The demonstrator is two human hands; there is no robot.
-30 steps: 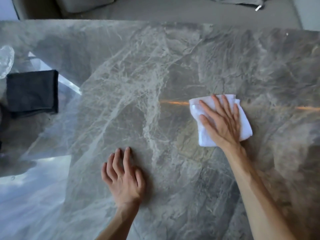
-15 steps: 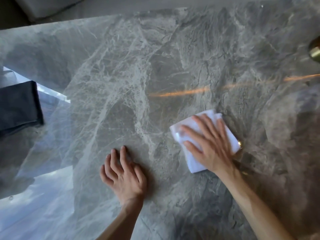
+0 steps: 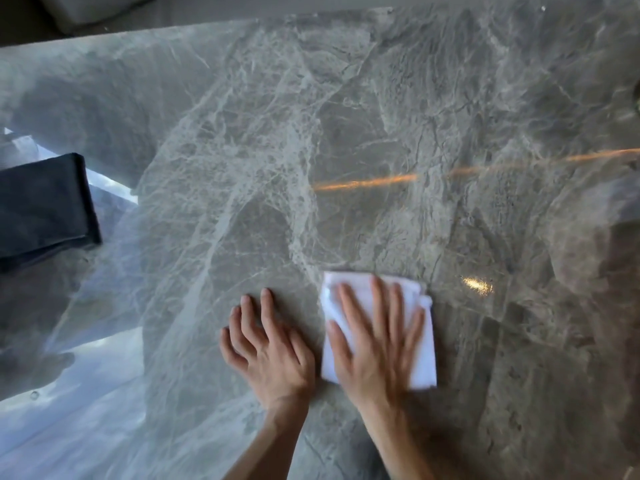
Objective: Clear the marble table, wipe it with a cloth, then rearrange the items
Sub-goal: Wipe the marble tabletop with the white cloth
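Observation:
A folded white cloth (image 3: 420, 344) lies flat on the grey marble table (image 3: 263, 161), near its front middle. My right hand (image 3: 375, 344) presses down on the cloth with fingers spread, covering most of it. My left hand (image 3: 270, 351) rests flat on the bare marble just left of the cloth, fingers apart, holding nothing. The two hands are almost side by side.
A folded dark cloth (image 3: 41, 206) lies at the table's left edge. The far table edge runs along the top, with a grey sofa cushion (image 3: 93, 8) beyond it. An orange light streak and bright window glare reflect on the glossy surface.
My right hand has slid the white cloth toward me and to the left, from the right middle to beside my left hand. The left hand has stayed planted.

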